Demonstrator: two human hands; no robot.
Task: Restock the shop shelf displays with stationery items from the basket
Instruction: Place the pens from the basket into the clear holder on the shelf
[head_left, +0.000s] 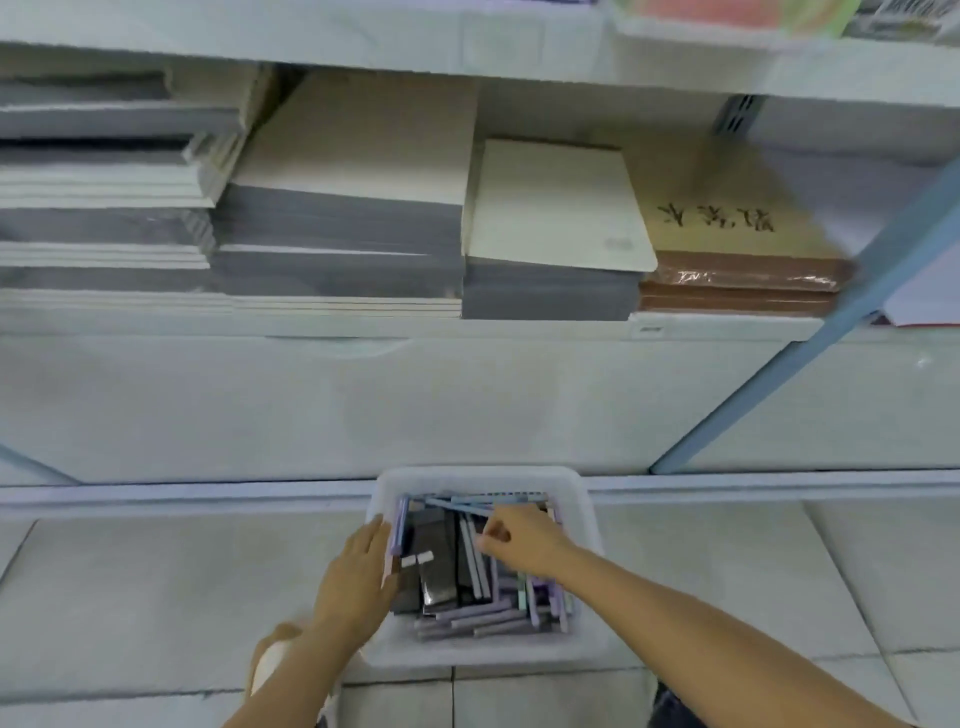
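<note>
Tiled floor (156, 597) bears basket (483, 475); left hand (358, 577) flat on rim, right hand (524, 540) fingers (491, 544) curled among pens (483, 621), hold unclear

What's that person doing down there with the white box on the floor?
Someone is digging through a white basket on the floor. It is full of pens and dark packets. The left hand rests flat on the basket's left edge. The right hand reaches inside, and its fingers seem to pinch one of the pens. The shelf above holds stacks of notebooks.
</note>
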